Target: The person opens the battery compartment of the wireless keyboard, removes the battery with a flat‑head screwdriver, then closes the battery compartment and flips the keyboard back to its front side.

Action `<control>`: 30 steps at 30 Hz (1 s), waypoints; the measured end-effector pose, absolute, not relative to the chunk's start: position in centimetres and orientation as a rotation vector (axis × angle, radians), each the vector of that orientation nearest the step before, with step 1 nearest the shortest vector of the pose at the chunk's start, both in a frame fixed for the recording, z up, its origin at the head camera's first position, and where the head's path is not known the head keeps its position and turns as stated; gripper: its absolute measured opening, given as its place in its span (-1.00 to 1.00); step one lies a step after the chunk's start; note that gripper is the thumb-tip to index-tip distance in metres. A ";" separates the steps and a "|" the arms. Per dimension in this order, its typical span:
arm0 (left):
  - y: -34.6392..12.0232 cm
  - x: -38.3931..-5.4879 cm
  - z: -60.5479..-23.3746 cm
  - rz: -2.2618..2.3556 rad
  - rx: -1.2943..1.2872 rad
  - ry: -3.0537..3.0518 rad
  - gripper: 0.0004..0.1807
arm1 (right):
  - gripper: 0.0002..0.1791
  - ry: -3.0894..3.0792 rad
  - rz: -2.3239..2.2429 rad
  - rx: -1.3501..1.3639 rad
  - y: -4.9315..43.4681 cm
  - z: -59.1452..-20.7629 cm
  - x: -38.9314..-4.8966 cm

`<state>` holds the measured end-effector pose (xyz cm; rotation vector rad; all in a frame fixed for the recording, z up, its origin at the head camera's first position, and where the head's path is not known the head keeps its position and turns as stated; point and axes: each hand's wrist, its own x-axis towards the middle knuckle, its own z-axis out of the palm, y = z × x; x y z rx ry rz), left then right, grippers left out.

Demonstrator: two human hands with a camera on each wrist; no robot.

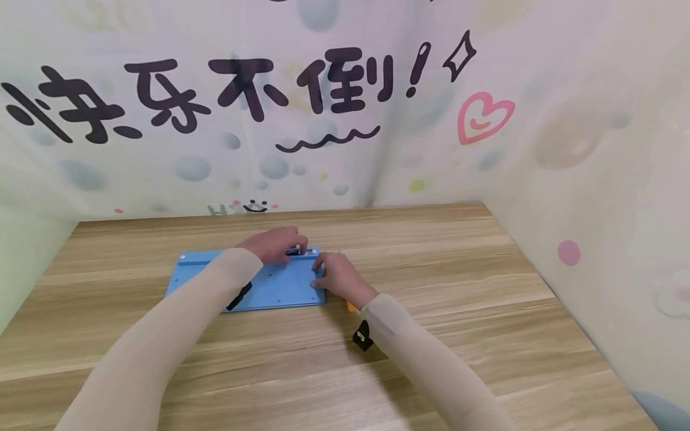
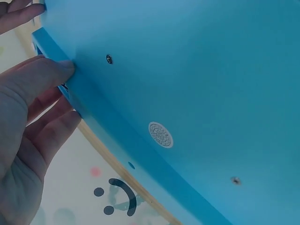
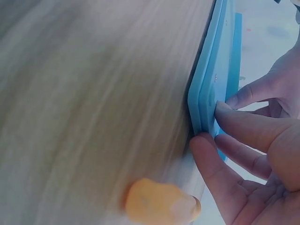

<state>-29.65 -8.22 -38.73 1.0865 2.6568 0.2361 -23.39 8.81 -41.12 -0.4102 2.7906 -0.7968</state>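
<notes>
A flat blue keyboard (image 1: pixel 286 287) lies on the table with its screwed underside up and a raised ridge along the far edge. In the head view, a dark slot (image 1: pixel 293 252) shows in that ridge near its right end; its contents are too small to make out. My left hand (image 2: pixel 23 108) holds the ridge there, thumb on its near face and fingers behind. At the keyboard's right edge, my right hand (image 3: pixel 253 154) pinches the corner between thumb and index finger. The palm side of the left hand is hidden in the head view.
Just right of the keyboard, partly under the right wrist, sits a small orange object (image 3: pixel 157 201). The wooden table (image 1: pixel 431 257) meets a printed cloth wall (image 1: pixel 345 167) at the back and another at the right. Black straps hang at both wrists.
</notes>
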 end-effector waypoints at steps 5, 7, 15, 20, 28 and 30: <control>-8.0 -29.8 -38.6 0.242 1.117 2.651 -0.74 | -0.72 2.787 -0.809 -0.413 8.9 -41.2 -23.4; -8.0 -29.9 -38.5 0.253 1.136 2.648 -0.74 | -0.72 2.792 -0.807 -0.418 9.0 -41.2 -23.4; -8.2 -29.8 -38.7 0.335 1.158 2.658 -0.74 | -0.72 2.787 -0.818 -0.426 9.0 -41.4 -23.5; -8.5 -29.6 -38.8 0.464 1.133 2.694 -0.81 | -0.72 2.779 -0.818 -0.425 9.0 -41.3 -23.4; -8.7 -29.2 -38.8 0.547 1.128 2.749 -0.87 | -0.72 2.787 -0.815 -0.429 9.0 -41.3 -23.4; -8.7 -29.1 -38.9 0.583 1.068 2.756 -0.86 | -0.72 2.788 -0.813 -0.430 9.1 -41.4 -23.4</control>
